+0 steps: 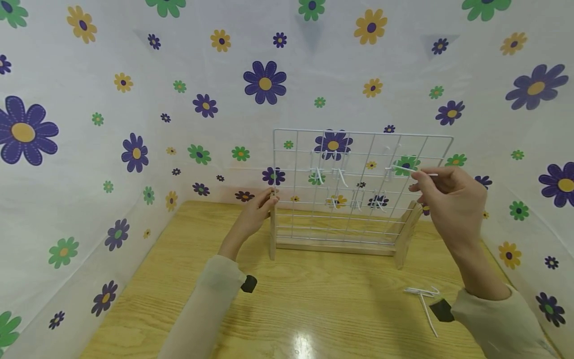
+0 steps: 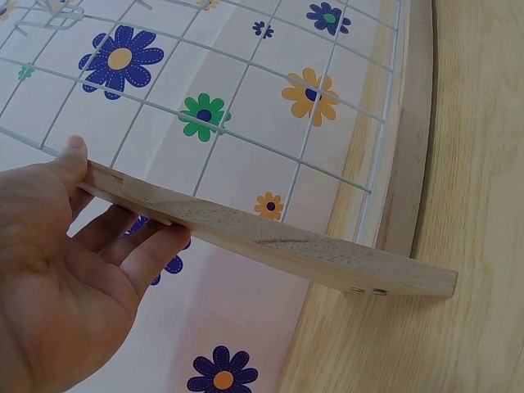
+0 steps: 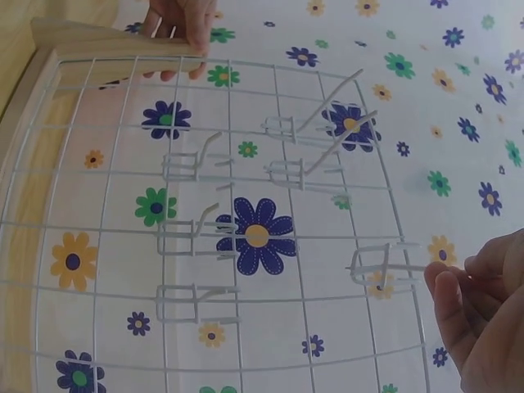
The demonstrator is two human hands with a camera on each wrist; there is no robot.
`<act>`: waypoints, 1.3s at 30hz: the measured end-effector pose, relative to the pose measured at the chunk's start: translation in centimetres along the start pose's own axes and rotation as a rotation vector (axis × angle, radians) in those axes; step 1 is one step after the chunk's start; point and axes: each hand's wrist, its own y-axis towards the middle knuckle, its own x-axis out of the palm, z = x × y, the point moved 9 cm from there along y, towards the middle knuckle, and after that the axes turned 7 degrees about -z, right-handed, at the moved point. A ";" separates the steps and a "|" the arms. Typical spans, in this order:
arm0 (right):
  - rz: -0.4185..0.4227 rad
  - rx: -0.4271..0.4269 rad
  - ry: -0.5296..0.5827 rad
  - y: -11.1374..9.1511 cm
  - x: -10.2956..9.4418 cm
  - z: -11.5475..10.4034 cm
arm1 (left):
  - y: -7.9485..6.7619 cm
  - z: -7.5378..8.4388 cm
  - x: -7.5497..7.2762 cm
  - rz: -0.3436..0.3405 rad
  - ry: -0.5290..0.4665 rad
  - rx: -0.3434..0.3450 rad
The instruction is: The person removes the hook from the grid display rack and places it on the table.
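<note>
A white wire grid panel point(image 1: 358, 132) stands in a wooden stand, leaning back. My left hand point(image 1: 251, 214) grips the upper end of the stand's left side piece point(image 2: 270, 241), thumb on one face and fingertips on the other. Between thumb and fingers, my right hand point(image 1: 457, 204) pinches the arm of a white wire hook point(image 3: 386, 266); its looped back end overlaps the upper right part of the grid. Two hooks point(image 1: 343, 178) hang on the grid's upper left, and three more point(image 3: 176, 237) sit in a row lower down.
Loose white wire hooks point(image 1: 421, 291) lie on the wood-grain table point(image 1: 314, 294) at the front right, near the right sleeve. The stand's base bar point(image 1: 336, 247) runs to its right side piece point(image 1: 407, 237). Flower-patterned sheeting point(image 1: 242, 119) encloses the back and both sides.
</note>
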 end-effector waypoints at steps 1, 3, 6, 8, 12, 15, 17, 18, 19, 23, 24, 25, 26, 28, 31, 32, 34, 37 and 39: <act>0.000 0.010 -0.004 -0.1 -0.3 0.1 | 0.0 0.0 0.0 0.000 0.001 0.000; -0.003 0.030 -0.016 -0.4 -0.8 0.3 | 0.0 0.0 0.0 0.000 0.006 0.000; -0.012 0.067 -0.050 -0.9 -1.5 0.5 | 0.0 0.1 0.0 0.000 0.012 0.002; -0.013 0.086 -0.062 -1.2 -2.0 0.7 | -0.1 0.1 0.0 0.000 0.014 0.003; -0.007 0.102 -0.083 -1.9 -3.1 0.9 | -0.1 0.1 0.0 0.004 0.019 0.001; -0.006 0.104 -0.090 -2.5 -3.7 1.0 | -0.1 0.0 -0.1 0.004 0.022 -0.005; -0.006 0.112 -0.106 -3.0 -4.1 1.2 | -0.1 0.0 -0.1 0.004 0.025 -0.007; -0.005 0.120 -0.117 -3.3 -4.3 1.4 | -0.1 -0.1 -0.1 0.004 0.026 -0.009; -0.001 0.125 -0.119 -3.6 -4.6 1.5 | -0.1 -0.1 -0.1 0.002 0.025 -0.008; 0.003 0.161 -0.133 -4.7 -5.5 2.4 | 0.0 -0.1 -0.1 0.004 0.030 -0.011; 0.002 0.176 -0.132 -5.0 -5.7 2.7 | -0.1 0.0 -0.1 0.004 0.029 -0.012; 0.000 0.195 -0.130 -5.3 -5.9 3.1 | -0.1 0.0 0.0 0.004 0.029 -0.011; -0.001 0.218 -0.126 -5.6 -6.1 3.5 | -0.1 0.0 0.0 0.003 0.030 -0.010; -0.002 0.270 -0.127 -6.4 -6.4 4.3 | -0.1 0.0 0.0 0.002 0.030 -0.006; -0.009 0.351 -0.137 -7.7 -6.9 5.5 | -0.1 0.0 0.0 0.001 0.034 0.000; -0.012 0.373 -0.145 -8.2 -7.0 5.9 | -0.1 0.0 0.0 0.001 0.036 0.000; -0.021 0.407 -0.162 -9.1 -7.2 6.5 | -0.1 0.0 0.0 0.004 0.038 -0.004; -0.026 0.440 -0.175 -10.2 -7.4 7.2 | -0.1 -0.1 0.0 0.007 0.038 -0.010; -0.029 0.452 -0.167 -10.8 -7.4 7.7 | -0.1 -0.1 -0.1 0.007 0.037 -0.010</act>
